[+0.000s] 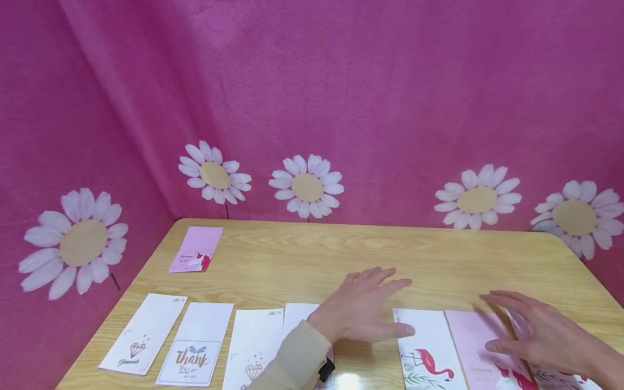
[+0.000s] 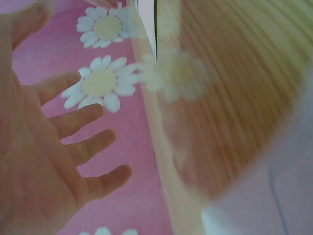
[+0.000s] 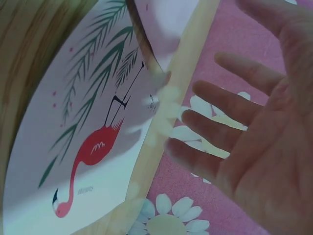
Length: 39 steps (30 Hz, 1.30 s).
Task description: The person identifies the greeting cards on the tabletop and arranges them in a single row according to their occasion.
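Note:
My left hand [image 1: 358, 309], fingers spread and holding nothing, hovers over the middle of the row of cards. Its thumb tip overlaps the edge of a white flamingo card [image 1: 424, 352]. A white card [image 1: 298, 313] lies partly hidden behind that hand and sleeve. Further right, my right hand [image 1: 541, 330] is spread above a pink card [image 1: 475, 346] and a second flamingo card [image 3: 98, 142], covering much of both in the head view. Each wrist view shows an empty palm with the fingers apart.
Left along the row lie a diamond card [image 1: 138, 336], a "Thank You" card [image 1: 195, 341] and another diamond card [image 1: 253, 341]. One pink card [image 1: 200, 244] sits at the back left of the wooden table [image 1: 312, 254]. A magenta curtain [image 1: 341, 97] with daisies surrounds the table.

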Each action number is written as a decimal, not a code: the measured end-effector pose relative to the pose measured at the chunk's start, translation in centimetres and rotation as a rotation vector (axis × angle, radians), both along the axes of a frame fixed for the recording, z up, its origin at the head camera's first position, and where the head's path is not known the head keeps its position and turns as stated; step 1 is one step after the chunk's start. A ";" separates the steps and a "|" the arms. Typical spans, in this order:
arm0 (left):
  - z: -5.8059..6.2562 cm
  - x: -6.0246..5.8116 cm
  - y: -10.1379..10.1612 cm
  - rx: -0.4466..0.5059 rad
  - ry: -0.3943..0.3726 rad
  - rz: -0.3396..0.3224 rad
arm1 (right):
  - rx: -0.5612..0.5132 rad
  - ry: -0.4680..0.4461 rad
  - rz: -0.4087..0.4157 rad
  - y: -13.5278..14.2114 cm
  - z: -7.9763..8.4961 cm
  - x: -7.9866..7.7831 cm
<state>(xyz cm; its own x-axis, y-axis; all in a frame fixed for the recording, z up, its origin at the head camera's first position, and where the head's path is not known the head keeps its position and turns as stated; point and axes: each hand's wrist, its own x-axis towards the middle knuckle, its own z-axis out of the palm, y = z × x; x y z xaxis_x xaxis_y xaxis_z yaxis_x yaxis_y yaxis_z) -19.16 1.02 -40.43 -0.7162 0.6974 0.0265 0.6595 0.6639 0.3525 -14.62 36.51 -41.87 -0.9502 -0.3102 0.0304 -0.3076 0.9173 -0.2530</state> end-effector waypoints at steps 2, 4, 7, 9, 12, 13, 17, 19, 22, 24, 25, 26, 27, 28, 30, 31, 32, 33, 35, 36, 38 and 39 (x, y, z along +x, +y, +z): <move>0.0 -0.1 1.0 -0.012 -0.015 -0.011 | 0.016 -0.041 -0.002 0.2 0.0 -0.2; 0.0 -0.2 2.2 -0.023 -0.035 -0.018 | 0.017 -0.077 0.014 0.3 -0.1 -0.4; -0.2 -0.4 4.0 -0.057 -0.056 -0.030 | 0.014 -0.144 0.020 0.4 -0.3 -0.7; -0.5 -0.6 5.3 -0.092 -0.052 -0.038 | 0.014 -0.162 0.044 0.4 -0.5 -0.8; -0.8 -0.9 7.3 -0.163 -0.031 -0.048 | 0.041 -0.195 0.045 0.3 -0.6 -1.2; -0.9 -1.0 7.9 -0.183 -0.023 -0.050 | 0.057 -0.198 0.049 0.3 -0.6 -1.4; -1.3 -1.4 9.4 -0.253 0.001 -0.034 | 0.093 -0.198 0.049 0.1 -0.4 -2.2; -1.4 -1.5 9.7 -0.270 0.002 -0.024 | 0.106 -0.158 0.079 0.0 -0.4 -2.4; -1.4 -1.5 10.0 -0.282 0.002 -0.008 | 0.095 -0.122 0.111 -0.1 -0.6 -2.5; -1.4 -1.4 10.0 -0.284 -0.006 -0.004 | 0.089 -0.108 0.116 -0.1 -0.7 -2.5; -1.4 -1.4 10.1 -0.286 -0.008 -0.003 | 0.084 -0.111 0.111 -0.1 -0.7 -2.5; -1.4 -1.4 10.1 -0.285 -0.011 -0.002 | 0.075 -0.120 0.104 -0.2 -0.7 -2.5; -1.4 -1.3 10.1 -0.284 -0.016 -0.004 | 0.070 -0.120 0.101 -0.2 -0.8 -2.5; -1.4 -1.3 10.2 -0.286 -0.021 -0.007 | 0.068 -0.116 0.099 -0.2 -0.9 -2.5; -1.3 -1.2 10.2 -0.285 -0.026 -0.011 | 0.063 -0.122 0.092 -0.1 -0.9 -2.5; -1.3 -1.2 10.3 -0.285 -0.027 -0.012 | 0.066 -0.110 0.094 -0.1 -1.0 -2.4; -1.3 -1.2 10.3 -0.278 -0.029 -0.014 | 0.068 -0.097 0.096 -0.2 -1.0 -2.4; -1.2 -1.2 10.3 -0.271 -0.030 -0.017 | 0.069 -0.090 0.096 -0.2 -1.1 -2.3; -1.0 -1.1 10.5 -0.247 -0.029 -0.020 | 0.073 -0.076 0.095 -0.2 -1.0 -2.2; -0.9 -1.1 10.6 -0.226 -0.038 -0.017 | 0.071 -0.073 0.093 -0.2 -1.0 -2.2; -0.6 -0.9 10.8 -0.171 -0.062 -0.023 | 0.056 -0.080 0.082 -0.2 -0.9 -2.0; -0.6 -0.9 11.0 -0.137 -0.086 -0.021 | 0.046 -0.092 0.070 -0.2 -0.9 -1.9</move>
